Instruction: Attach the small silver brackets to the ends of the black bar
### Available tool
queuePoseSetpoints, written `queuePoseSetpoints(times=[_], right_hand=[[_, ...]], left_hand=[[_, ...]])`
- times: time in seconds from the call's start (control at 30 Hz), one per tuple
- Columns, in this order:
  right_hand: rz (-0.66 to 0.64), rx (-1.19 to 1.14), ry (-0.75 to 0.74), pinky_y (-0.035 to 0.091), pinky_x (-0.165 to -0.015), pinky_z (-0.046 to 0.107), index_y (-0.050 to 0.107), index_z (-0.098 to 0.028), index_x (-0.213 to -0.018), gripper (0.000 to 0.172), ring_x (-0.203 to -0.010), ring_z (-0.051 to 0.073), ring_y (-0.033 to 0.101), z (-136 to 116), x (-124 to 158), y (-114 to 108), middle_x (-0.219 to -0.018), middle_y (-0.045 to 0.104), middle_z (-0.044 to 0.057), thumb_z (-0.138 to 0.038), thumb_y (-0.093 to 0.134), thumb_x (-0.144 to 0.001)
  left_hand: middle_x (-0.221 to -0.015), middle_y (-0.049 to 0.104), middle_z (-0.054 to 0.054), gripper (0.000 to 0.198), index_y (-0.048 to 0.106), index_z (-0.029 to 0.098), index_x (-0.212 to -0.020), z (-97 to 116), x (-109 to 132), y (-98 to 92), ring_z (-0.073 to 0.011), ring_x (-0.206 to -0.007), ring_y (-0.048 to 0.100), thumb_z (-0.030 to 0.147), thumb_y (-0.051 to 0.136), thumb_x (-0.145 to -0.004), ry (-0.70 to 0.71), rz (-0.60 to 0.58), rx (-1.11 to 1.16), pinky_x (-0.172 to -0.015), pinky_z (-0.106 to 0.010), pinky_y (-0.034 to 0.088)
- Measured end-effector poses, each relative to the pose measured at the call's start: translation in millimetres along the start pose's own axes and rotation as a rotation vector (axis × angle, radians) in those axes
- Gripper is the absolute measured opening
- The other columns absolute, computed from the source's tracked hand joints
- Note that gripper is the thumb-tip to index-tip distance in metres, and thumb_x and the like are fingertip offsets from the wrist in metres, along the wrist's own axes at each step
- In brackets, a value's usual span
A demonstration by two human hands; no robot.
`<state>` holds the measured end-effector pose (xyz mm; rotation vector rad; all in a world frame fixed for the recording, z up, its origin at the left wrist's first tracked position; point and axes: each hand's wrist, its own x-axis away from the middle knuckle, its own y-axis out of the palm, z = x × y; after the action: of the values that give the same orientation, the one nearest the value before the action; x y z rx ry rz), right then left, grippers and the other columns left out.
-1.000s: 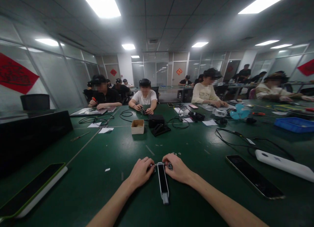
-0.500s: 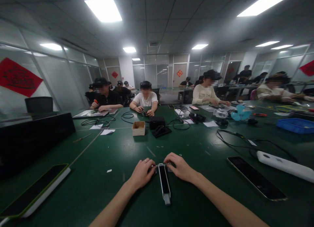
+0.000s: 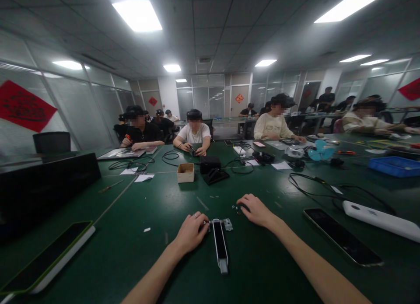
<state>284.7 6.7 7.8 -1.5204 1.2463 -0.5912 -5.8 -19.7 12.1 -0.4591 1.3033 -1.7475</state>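
A slim black device with a white rim lies on the green table, its grey end toward me. Small metal pieces sit at the right of its far end. My left hand rests at the left of that end, fingers bent together on something small that I cannot make out. Farther right and forward, my right hand is curled with its fingertips down beside some tiny parts. Whether it pinches one of them is hidden.
A phone and a white power bank lie right. At left is a green-edged device. Ahead stand a small cardboard box and a black stand. Other people sit across the table.
My right hand has left the far end of the black device and moved right and forward to the tiny parts. The metal pieces it covered now show. My left hand has stayed in place.
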Motion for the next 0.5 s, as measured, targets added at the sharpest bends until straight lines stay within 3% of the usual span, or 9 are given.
queuePoseSetpoints(times=[0.2, 0.5], right_hand=[[-0.016, -0.002, -0.052, 0.041, -0.088, 0.036, 0.065, -0.021, -0.106, 0.027, -0.098, 0.02, 0.051, -10.8, -1.1, 0.6, -0.104, 0.058, 0.007, -0.021, 0.044, -0.088], [-0.014, -0.014, -0.015, 0.043, -0.083, 0.034, 0.064, -0.018, -0.096, 0.02, -0.093, 0.02, 0.052, -11.8, -2.6, 1.9, -0.099, 0.059, 0.007, -0.024, 0.047, -0.087]], left_hand=[[-0.093, 0.058, -0.004, 0.018, 0.057, 0.02, -0.095, -1.8, -0.4, 2.9, -0.0176, -0.082, 0.054, 0.028, 0.041, -0.092, 0.001, 0.003, -0.006, -0.074, -0.031, 0.041], [-0.092, 0.058, -0.003, 0.018, 0.057, 0.02, -0.094, 1.0, 0.5, 0.5, -0.0167, -0.08, 0.054, 0.027, 0.041, -0.092, -0.007, 0.005, -0.013, -0.073, -0.031, 0.04]])
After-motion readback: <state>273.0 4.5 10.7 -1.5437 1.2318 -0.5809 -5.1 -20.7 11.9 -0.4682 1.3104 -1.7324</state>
